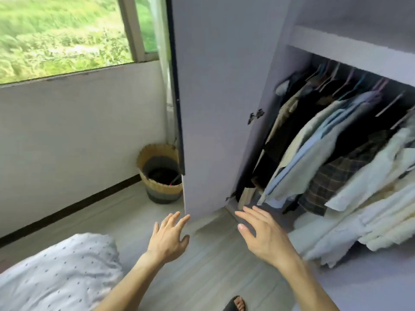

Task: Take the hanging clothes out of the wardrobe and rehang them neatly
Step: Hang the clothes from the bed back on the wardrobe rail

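The wardrobe stands with its left door (222,104) swung open. Inside, several shirts and jackets (325,149) hang on coloured hangers (350,81) from a rail, packed close; pale shirts, a dark plaid one and white garments spill toward the bottom right. My left hand (168,236) reaches forward with fingers spread, its fingertips near the lower edge of the open door. My right hand (262,234) is also spread and empty, held in front of the wardrobe's lower left corner, short of the clothes.
A woven basket (160,191) stands in the corner behind the door, under a window (62,34). A bed with a dotted cover (60,274) lies at the lower left. Grey floor lies between bed and wardrobe; a sandalled foot (235,304) shows below.
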Demonstrator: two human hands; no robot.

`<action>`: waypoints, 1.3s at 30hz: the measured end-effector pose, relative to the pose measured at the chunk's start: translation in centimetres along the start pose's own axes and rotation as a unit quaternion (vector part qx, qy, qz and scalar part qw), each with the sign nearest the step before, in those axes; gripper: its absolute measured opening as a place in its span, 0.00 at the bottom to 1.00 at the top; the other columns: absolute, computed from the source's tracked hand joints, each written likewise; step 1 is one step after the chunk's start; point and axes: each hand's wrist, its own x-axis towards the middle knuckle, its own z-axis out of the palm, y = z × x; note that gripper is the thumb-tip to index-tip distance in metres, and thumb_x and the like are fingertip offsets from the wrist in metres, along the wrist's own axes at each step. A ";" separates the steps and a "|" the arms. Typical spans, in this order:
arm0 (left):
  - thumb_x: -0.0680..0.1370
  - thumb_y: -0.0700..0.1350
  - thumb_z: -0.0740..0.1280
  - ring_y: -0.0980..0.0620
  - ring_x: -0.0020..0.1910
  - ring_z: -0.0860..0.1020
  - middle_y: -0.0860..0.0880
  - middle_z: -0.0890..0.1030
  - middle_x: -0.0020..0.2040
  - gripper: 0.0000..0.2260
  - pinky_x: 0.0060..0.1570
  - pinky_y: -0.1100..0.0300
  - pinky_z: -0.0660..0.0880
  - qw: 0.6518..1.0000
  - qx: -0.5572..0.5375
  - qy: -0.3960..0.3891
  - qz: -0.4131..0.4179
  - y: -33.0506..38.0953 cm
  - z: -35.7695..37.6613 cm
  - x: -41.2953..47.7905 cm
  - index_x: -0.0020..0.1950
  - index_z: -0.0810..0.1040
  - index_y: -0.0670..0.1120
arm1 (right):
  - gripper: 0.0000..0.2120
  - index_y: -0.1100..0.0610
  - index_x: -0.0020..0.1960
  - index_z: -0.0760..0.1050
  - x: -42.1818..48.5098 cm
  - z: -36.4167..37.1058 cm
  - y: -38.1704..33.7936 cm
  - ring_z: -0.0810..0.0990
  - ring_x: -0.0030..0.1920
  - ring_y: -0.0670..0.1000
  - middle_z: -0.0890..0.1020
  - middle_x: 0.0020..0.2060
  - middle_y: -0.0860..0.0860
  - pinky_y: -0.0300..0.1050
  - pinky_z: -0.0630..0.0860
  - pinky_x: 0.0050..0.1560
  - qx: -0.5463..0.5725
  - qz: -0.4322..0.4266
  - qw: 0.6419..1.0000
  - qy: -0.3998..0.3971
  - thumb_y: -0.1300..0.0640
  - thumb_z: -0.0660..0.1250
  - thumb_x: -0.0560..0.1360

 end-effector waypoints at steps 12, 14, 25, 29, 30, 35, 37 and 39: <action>0.80 0.57 0.56 0.49 0.79 0.55 0.53 0.58 0.80 0.26 0.75 0.43 0.56 0.859 -0.157 0.090 -0.479 -14.2 6.9 -30.5 0.79 0.58 0.59 | 0.20 0.41 0.74 0.67 -0.2 14.7 -20.1 0.58 0.77 0.46 0.67 0.75 0.41 0.38 0.52 0.75 -0.112 -0.399 0.865 -0.281 0.43 0.57 0.82; 0.79 0.58 0.55 0.49 0.79 0.56 0.53 0.59 0.80 0.26 0.75 0.42 0.57 0.824 -0.186 0.094 -0.528 -13.9 9.2 -34.7 0.78 0.59 0.58 | 0.20 0.42 0.73 0.67 -1.7 15.6 -22.5 0.59 0.77 0.47 0.68 0.74 0.42 0.40 0.54 0.75 -0.118 -0.459 0.827 -0.301 0.44 0.57 0.82; 0.82 0.55 0.57 0.49 0.78 0.56 0.53 0.57 0.80 0.26 0.75 0.43 0.55 0.564 -0.306 0.140 -0.754 3.9 21.3 -51.8 0.80 0.58 0.58 | 0.22 0.43 0.76 0.65 -16.0 21.4 -27.0 0.60 0.77 0.50 0.67 0.75 0.44 0.45 0.59 0.75 -0.143 -0.688 0.578 -0.415 0.43 0.54 0.83; 0.81 0.54 0.59 0.51 0.78 0.57 0.55 0.58 0.79 0.26 0.74 0.44 0.56 0.471 -0.322 0.160 -0.805 11.1 24.7 -56.9 0.79 0.58 0.58 | 0.23 0.43 0.77 0.62 -23.3 22.6 -27.4 0.58 0.78 0.49 0.65 0.76 0.44 0.44 0.56 0.76 -0.155 -0.738 0.488 -0.440 0.43 0.53 0.83; 0.81 0.54 0.59 0.51 0.77 0.58 0.55 0.59 0.79 0.26 0.74 0.44 0.57 0.449 -0.327 0.166 -0.815 12.6 25.6 -58.1 0.79 0.58 0.58 | 0.23 0.43 0.77 0.62 -25.1 22.9 -27.5 0.58 0.78 0.50 0.65 0.76 0.45 0.44 0.56 0.76 -0.158 -0.748 0.467 -0.444 0.43 0.53 0.83; 0.82 0.56 0.57 0.49 0.79 0.55 0.52 0.57 0.80 0.26 0.76 0.41 0.53 0.353 -0.367 0.171 -0.844 18.2 30.4 -63.6 0.80 0.57 0.58 | 0.23 0.42 0.77 0.60 -33.7 24.8 -28.0 0.56 0.79 0.49 0.64 0.77 0.44 0.44 0.57 0.75 -0.182 -0.776 0.390 -0.461 0.42 0.52 0.83; 0.82 0.56 0.57 0.49 0.80 0.52 0.51 0.54 0.81 0.26 0.76 0.41 0.52 0.327 -0.389 0.168 -0.845 19.4 32.5 -65.9 0.80 0.55 0.58 | 0.23 0.42 0.78 0.60 -37.3 26.2 -28.1 0.56 0.79 0.50 0.64 0.77 0.44 0.43 0.56 0.76 -0.194 -0.781 0.371 -0.463 0.42 0.52 0.83; 0.82 0.57 0.57 0.49 0.80 0.52 0.51 0.53 0.81 0.27 0.76 0.41 0.52 0.316 -0.402 0.162 -0.844 19.9 35.0 -68.8 0.80 0.55 0.57 | 0.23 0.42 0.78 0.60 -41.1 28.0 -28.1 0.57 0.78 0.50 0.64 0.77 0.45 0.43 0.54 0.76 -0.206 -0.779 0.361 -0.470 0.43 0.53 0.83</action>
